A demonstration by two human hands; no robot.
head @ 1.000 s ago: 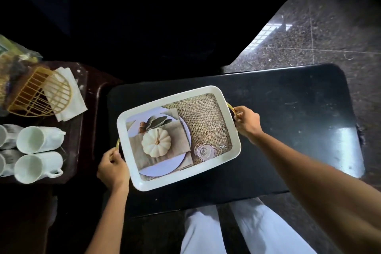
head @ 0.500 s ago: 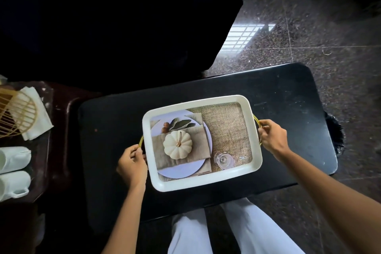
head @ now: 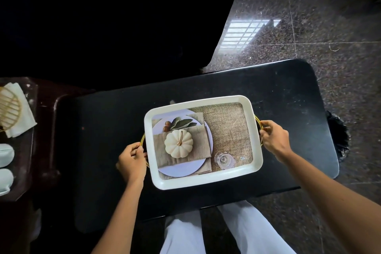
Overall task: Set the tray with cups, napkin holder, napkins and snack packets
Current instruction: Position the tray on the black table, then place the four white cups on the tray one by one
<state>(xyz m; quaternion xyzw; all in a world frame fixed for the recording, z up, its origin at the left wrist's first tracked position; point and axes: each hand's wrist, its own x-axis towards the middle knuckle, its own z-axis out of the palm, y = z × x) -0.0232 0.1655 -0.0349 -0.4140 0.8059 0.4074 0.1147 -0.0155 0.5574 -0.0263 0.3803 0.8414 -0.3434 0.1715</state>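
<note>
Both hands grip the tray [head: 203,183] handles; the cups [head: 6,154] lie far left, nearer the left hand [head: 132,161] than the right hand [head: 275,140]

Cups [head: 5,168], napkin holder [head: 9,112] cropped at left edge; possibly more unseen.

Black low table [head: 284,97], white tray [head: 198,102] on it (printed base)

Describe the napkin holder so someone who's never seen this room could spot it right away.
Start at the black table with the white tray, then look left to the dark side table. At the frame's left edge, the napkin holder lies on white napkins: gold wire, unlike the white cups nearer the person.
</note>
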